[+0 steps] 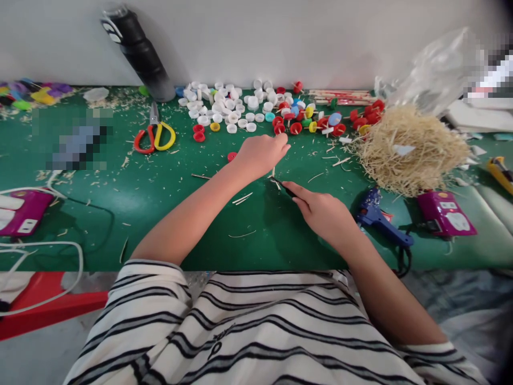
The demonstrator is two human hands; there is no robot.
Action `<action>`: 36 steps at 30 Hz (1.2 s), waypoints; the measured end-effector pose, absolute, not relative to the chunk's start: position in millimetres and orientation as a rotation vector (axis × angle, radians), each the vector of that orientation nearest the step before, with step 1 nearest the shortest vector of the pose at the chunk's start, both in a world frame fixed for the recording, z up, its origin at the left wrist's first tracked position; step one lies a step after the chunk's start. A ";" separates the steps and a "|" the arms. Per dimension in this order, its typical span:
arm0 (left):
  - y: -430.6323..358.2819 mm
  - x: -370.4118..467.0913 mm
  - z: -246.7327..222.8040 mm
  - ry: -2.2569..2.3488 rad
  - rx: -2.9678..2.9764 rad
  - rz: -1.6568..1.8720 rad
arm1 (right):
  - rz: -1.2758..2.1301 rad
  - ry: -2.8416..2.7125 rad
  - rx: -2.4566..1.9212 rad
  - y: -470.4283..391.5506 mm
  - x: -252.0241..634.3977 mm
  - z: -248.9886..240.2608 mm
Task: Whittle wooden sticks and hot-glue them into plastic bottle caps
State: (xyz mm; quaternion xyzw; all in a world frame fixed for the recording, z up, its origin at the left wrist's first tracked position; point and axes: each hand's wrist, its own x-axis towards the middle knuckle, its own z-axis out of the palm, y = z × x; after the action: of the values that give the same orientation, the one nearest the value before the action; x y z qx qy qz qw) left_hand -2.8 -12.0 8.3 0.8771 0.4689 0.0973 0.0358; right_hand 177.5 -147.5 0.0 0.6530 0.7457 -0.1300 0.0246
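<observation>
My right hand (320,214) is wrapped round a dark, thin-handled tool (289,191), its tip pointing up and left. The tip meets the lower end of a small pale stick (273,172), near some thin shavings. Above it my left hand (264,152) is closed in a pinch, just in front of the red caps (295,128); what lies between its fingertips is hidden. A single red cap (232,156) rests beside my left wrist. Pale slivers (242,199) lie on the green table (212,240) between my forearms.
White caps (231,118) spread along the back, near a black bottle (146,61) and scissors (154,136). To the right are a straw-like pile (412,149), a blue glue gun (380,219) and a purple power socket (447,214). White cables (76,246) run at left.
</observation>
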 end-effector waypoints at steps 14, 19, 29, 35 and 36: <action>-15.1 11.1 1.9 1.543 2.635 0.449 | -0.366 2.302 1.986 -137.5 170.8 -3.4; -11.6 8.0 -2.4 1.573 2.631 0.484 | -0.416 2.297 2.019 -148.3 176.0 -4.2; -14.3 16.7 -6.2 1.552 2.650 0.549 | -0.633 2.323 2.062 -176.4 201.5 -6.0; -18.5 17.5 -5.4 1.567 2.639 0.548 | -0.334 2.345 2.081 -146.7 179.4 -6.3; -18.0 16.9 -5.3 1.563 2.636 0.546 | -0.322 2.343 2.072 -142.8 177.8 -6.9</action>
State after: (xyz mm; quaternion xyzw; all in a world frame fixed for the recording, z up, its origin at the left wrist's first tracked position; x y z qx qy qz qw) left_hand 16.9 -18.0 -5.3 0.8467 0.5022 0.1754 0.0145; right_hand 177.8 -142.8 -6.9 0.6590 0.7451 -0.1023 -0.0013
